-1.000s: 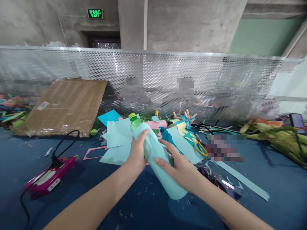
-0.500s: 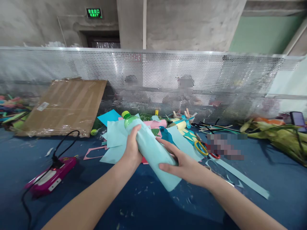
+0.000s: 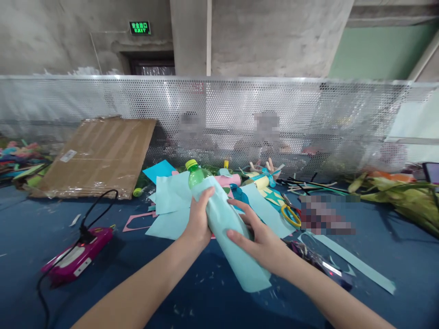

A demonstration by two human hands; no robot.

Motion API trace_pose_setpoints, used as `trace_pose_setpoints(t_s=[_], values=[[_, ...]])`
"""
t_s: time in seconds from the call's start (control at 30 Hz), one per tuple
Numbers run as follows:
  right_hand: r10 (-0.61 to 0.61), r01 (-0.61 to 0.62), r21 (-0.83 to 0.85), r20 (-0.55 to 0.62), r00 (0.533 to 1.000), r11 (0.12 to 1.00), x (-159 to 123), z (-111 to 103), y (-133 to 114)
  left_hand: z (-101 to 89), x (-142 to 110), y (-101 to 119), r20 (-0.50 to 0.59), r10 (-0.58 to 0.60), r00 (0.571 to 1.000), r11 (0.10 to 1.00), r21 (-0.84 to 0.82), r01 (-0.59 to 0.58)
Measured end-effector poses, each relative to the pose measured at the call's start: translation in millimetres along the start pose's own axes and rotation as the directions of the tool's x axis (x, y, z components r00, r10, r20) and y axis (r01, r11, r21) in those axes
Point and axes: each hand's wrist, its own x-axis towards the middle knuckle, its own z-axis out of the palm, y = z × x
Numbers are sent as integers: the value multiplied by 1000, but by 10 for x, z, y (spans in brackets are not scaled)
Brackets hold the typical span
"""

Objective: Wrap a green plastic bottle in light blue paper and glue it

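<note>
A green plastic bottle with a yellow-green cap is wrapped in a sheet of light blue paper and held tilted above the blue table. My left hand grips the wrapped bottle near its neck, fingers curled round the paper. My right hand clasps the middle of the paper tube from the right, fingers pressed on it. The paper's lower end sticks out past the bottle toward me.
Loose light blue sheets and craft scraps lie behind the hands. Yellow-handled scissors lie to the right, a pink glue gun with a black cord to the left. A cardboard sheet leans on the perforated metal screen. Green leaves lie far right.
The wrapped bottle tipped left and then came back more upright. Both hands kept their hold and the right hand shifted slightly along the paper.
</note>
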Motion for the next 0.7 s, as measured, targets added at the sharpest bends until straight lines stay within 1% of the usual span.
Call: trace_pose_setpoints(t_s=[0.1,0.2,0.27,0.33,0.4,0.43,0.47,0.5,0.53,0.57,0.6,0.63,0.67,0.7], values=[[-6,4,-90,-25,1000,996,3,-25,-27,16,4,14,-9,56,998,998,16,-56],[-8,-6,-191,-70,998,982,-4,-111,-85,20,41,57,28,81,996,994,72,-83],[1,-19,-275,-64,998,961,-14,-198,-127,8,87,98,57,134,989,985,105,-139],[12,-29,-361,-50,999,932,-23,-302,-157,-23,149,150,118,163,979,972,150,-180],[12,-28,-447,-39,999,894,-27,-409,-168,-70,213,215,167,148,975,945,268,-189],[2,-20,-492,-37,999,871,-28,-458,-166,-95,239,252,163,171,972,904,366,-220],[-9,-12,-537,-36,999,844,-29,-500,-162,-115,254,291,163,230,960,828,486,-281],[-20,-1,-577,-31,999,817,-32,-533,-158,-128,257,330,189,320,928,702,610,-367],[-27,11,-608,-18,999,794,-37,-557,-155,-132,245,364,265,398,878,533,712,-457],[-31,27,-631,4,1000,775,-45,-570,-155,-125,218,391,390,426,816,347,763,-546],[-30,45,-649,34,999,760,-57,-573,-160,-110,176,407,528,389,755,184,759,-625],[-28,68,-662,70,997,747,-71,-566,-170,-89,124,409,651,291,701,71,716,-694],[-27,93,-672,107,994,735,-89,-552,-185,-65,67,397,738,188,648,9,658,-753],[-29,119,-680,142,989,724,-108,-531,-205,-42,8,373,787,100,609,-12,613,-790]])
